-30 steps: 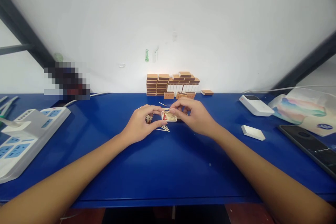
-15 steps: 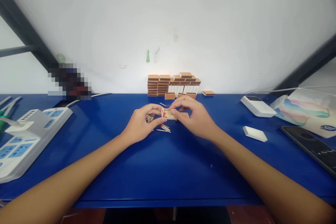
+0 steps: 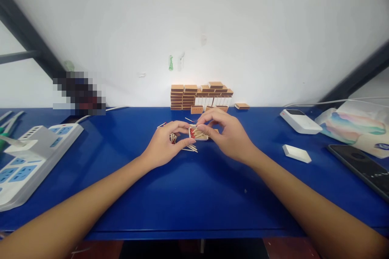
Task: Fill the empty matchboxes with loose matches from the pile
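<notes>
My left hand grips the left end of a small white matchbox tray between thumb and fingers. Red-tipped matches fill the tray, their heads toward the left. From the right, my right hand reaches over the tray, its thumb and forefinger pinched on matches there. An orange matchbox piece shows partly behind the right hand. Loose matches lie on the blue table below the tray, and more sit in a pile partly hidden by my left hand.
Stacked matchboxes stand against the wall, with a single matchbox to their right. A white power strip sits at the left. On the right are a white device, a small white block, a dark phone and a plastic packet.
The tray has shifted slightly right and now looks flatter, with its matches more fanned out. Both hands stay closed around the same spot.
</notes>
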A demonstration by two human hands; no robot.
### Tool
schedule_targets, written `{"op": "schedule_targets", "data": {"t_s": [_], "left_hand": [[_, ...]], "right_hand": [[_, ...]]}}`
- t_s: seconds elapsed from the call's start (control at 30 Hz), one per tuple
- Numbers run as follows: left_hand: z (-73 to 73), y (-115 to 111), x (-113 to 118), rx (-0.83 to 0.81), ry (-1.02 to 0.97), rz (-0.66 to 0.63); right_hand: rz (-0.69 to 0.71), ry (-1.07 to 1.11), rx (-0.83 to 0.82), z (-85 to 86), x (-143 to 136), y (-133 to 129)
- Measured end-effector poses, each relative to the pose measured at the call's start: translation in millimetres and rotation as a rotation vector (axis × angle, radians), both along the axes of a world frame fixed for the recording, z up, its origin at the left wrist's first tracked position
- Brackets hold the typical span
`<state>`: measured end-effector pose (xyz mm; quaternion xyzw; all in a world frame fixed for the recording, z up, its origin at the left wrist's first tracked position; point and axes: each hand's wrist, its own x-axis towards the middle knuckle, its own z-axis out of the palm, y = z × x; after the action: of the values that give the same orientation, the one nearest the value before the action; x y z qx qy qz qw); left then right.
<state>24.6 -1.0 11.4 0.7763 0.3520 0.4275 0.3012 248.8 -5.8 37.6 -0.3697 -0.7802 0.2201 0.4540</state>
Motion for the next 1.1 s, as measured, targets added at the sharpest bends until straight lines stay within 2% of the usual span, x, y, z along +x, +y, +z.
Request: {"op": "schedule_targets", "data": {"t_s": [0.1,0.37,0.53,0.63,0.77,0.93,1.1], "left_hand": [[-0.5,2,1,-0.018,-0.017,0.02],[-3.0,4,0,-0.1,-0.084,0.058],[-3.8,4,-1,-0.109,-0.078,0.066],[-3.9,6,-2,-0.104,-0.077,0.076],[-5.3,12,-5,-0.103,-0.084,0.167],[-7.0,18,-8,-0.07,-0.055,0.251],[-6.0,17,-8,-0.061,-0.046,0.258]], "right_hand": [[-0.024,0.044,-0.039,-0.3,0,2],[-0.01,0.043,-0.069,-13.6,0,8],[-0.004,0.026,-0.048,-11.0,0,7],[-0.051,0.0,-0.018,-5.8,6,10],[-0.099,-0.205,0.014,-2.5,30,22],[-0.081,-0.558,-0.149,-13.1,59,41],[-0.057,-0.562,-0.143,-14.4,55,44]]}}
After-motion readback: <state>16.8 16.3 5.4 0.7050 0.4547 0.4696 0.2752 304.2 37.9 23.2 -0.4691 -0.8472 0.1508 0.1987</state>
